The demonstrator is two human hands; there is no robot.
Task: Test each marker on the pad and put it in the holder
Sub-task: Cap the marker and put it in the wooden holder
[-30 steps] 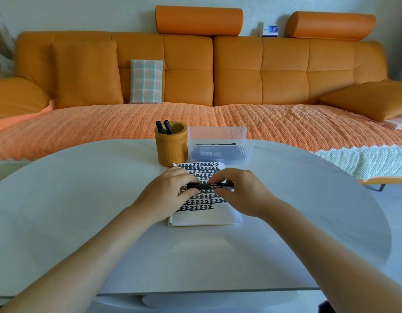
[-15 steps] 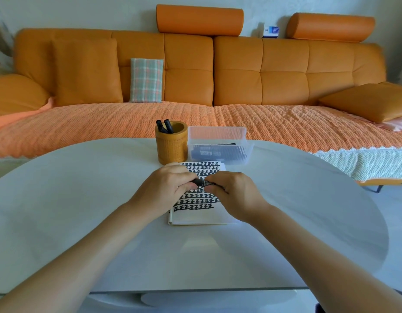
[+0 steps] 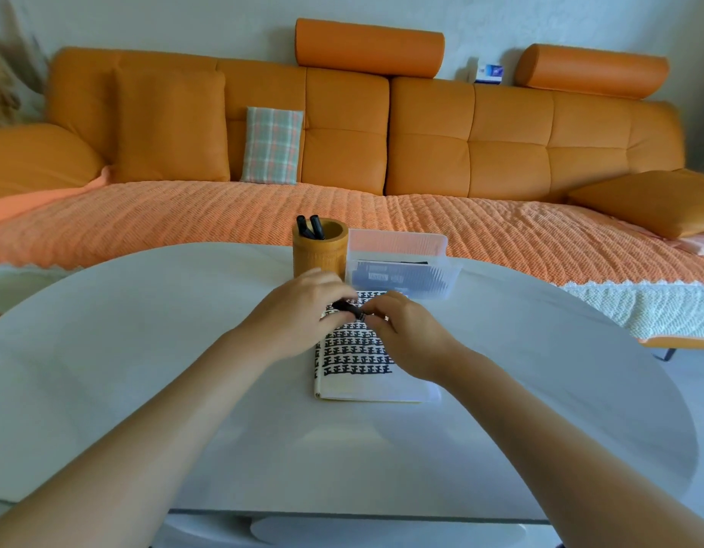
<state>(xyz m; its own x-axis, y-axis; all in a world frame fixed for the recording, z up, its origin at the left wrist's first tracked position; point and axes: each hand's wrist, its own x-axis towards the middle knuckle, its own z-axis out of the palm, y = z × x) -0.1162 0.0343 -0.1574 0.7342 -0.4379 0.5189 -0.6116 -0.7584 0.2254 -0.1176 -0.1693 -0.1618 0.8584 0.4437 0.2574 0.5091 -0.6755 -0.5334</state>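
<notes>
Sofa (image 3: 421, 152) in orange leather fills the background behind a round white table (image 3: 144, 350). On the table lies a white paper pad (image 3: 358, 361) covered in rows of black marks, behind it a clear plastic box (image 3: 401, 267) and a round wooden holder (image 3: 320, 253) with two black markers (image 3: 310, 227) inside. Above the pad, left hand (image 3: 298, 314) and right hand (image 3: 405, 334) both pinch one black marker (image 3: 348, 308) with curled fingers.

The round grey table (image 3: 144, 350) looks smooth and faintly glossy; the brown cylindrical holder (image 3: 320, 255) seems wooden; the clear ribbed box (image 3: 401, 263) is plastic.
</notes>
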